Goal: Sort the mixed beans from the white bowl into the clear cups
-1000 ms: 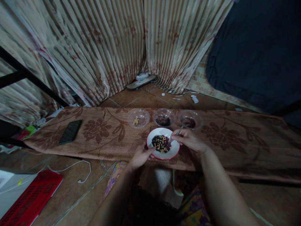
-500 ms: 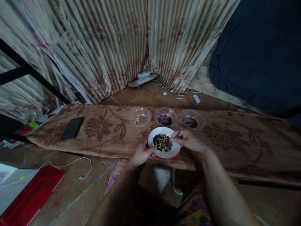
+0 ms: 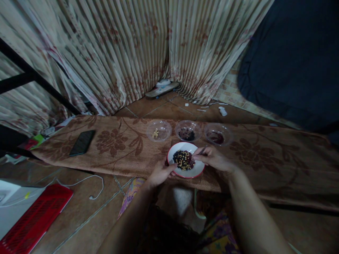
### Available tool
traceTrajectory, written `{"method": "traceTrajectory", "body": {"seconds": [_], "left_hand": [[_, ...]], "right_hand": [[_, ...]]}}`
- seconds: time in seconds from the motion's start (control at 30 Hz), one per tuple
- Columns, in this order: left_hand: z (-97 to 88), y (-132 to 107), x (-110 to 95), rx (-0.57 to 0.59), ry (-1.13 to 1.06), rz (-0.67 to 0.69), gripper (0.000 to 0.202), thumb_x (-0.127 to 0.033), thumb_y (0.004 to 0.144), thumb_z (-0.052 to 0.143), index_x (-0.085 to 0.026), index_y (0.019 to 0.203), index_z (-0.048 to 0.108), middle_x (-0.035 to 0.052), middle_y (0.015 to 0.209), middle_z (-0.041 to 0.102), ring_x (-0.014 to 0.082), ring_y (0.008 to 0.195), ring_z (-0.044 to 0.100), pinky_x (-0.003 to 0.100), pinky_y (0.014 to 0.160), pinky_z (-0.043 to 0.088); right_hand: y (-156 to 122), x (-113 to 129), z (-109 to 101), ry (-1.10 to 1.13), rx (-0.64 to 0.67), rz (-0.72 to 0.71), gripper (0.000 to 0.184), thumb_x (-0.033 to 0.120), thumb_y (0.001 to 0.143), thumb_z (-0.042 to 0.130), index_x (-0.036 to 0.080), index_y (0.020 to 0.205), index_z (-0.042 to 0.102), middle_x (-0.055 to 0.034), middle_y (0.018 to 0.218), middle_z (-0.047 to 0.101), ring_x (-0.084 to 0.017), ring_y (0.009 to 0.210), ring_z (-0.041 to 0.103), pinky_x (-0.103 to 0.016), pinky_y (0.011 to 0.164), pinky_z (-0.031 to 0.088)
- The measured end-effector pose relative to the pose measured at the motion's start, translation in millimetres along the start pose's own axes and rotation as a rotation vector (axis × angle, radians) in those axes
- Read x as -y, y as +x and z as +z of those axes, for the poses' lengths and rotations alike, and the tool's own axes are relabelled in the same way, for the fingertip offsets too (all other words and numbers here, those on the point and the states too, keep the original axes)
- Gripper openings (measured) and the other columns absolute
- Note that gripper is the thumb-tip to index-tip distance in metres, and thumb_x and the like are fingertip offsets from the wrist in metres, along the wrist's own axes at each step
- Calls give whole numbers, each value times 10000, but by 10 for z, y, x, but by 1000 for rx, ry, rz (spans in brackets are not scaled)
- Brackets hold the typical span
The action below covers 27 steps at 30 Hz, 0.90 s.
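A white bowl with a red rim (image 3: 197, 169) holds a mix of black, dark red and pale yellow beans or grains (image 3: 182, 159). My left hand (image 3: 162, 171) grips the bowl's near left side, thumb over the rim. Over the right side of the bowl, my right hand (image 3: 209, 157) is closed on a slim fork (image 3: 202, 150), its lower end down at the mix and mostly covered by the fingers. Just beyond stand three clear plastic bowls: one with pale yellow grains (image 3: 155, 133), one with black ones (image 3: 189, 135), one with dark red ones (image 3: 218, 138).
A brown flowered cloth (image 3: 124, 155) covers the long, low table. A dark phone (image 3: 82, 143) lies on its left part. On the tiled floor are a red slatted plastic piece (image 3: 37, 218), a white cable (image 3: 102, 181) and a skateboard (image 3: 162, 90) by the striped curtains (image 3: 137, 46).
My right hand has moved slightly within the bowl, and the fork's lower end is less visible than before. The left hand keeps its hold; the whole view has shifted a little.
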<state>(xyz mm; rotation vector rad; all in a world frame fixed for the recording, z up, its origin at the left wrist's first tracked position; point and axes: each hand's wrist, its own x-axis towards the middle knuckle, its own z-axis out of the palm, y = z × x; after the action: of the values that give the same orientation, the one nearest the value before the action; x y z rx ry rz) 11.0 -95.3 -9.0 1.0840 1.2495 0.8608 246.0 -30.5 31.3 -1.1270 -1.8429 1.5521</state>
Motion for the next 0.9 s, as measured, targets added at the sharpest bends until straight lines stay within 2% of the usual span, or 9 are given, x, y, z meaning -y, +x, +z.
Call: {"method": "traceTrajectory", "body": {"seconds": [0.2, 0.4, 0.63, 0.9], "left_hand": [[3, -7, -4, -4, -2, -3, 390, -399, 753, 681, -125, 1009, 576, -1, 622, 610, 115, 491, 545, 225, 474, 443], [0, 7, 9, 3, 9, -15, 365, -371, 767, 657, -122, 1018, 566, -1, 625, 609, 123, 504, 553, 231, 479, 452], [1, 8, 8, 4, 14, -12, 350, -357, 779, 646, -113, 1014, 560, -4, 606, 604, 116, 488, 541, 228, 472, 450], [-3, -4, 2, 3, 4, 16, 354, -399, 766, 674, -127, 970, 575, -1, 615, 605, 107, 487, 535, 211, 459, 437]], "right_hand": [[1, 16, 18, 14, -9, -28, 324, 459, 750, 704, 149, 835, 746, -64, 790, 741, -169, 672, 630, -257, 584, 465], [0, 56, 52, 12, -26, -13, 293, 460, 738, 709, 172, 776, 744, -48, 739, 732, -160, 627, 616, -256, 563, 461], [8, 107, 85, -25, -58, 51, 316, 460, 736, 701, 146, 771, 712, 0, 578, 638, -78, 429, 433, -211, 407, 306], [15, 93, 116, -28, -49, 59, 317, 463, 745, 690, 146, 748, 683, 2, 588, 633, -80, 439, 438, -218, 419, 314]]}}
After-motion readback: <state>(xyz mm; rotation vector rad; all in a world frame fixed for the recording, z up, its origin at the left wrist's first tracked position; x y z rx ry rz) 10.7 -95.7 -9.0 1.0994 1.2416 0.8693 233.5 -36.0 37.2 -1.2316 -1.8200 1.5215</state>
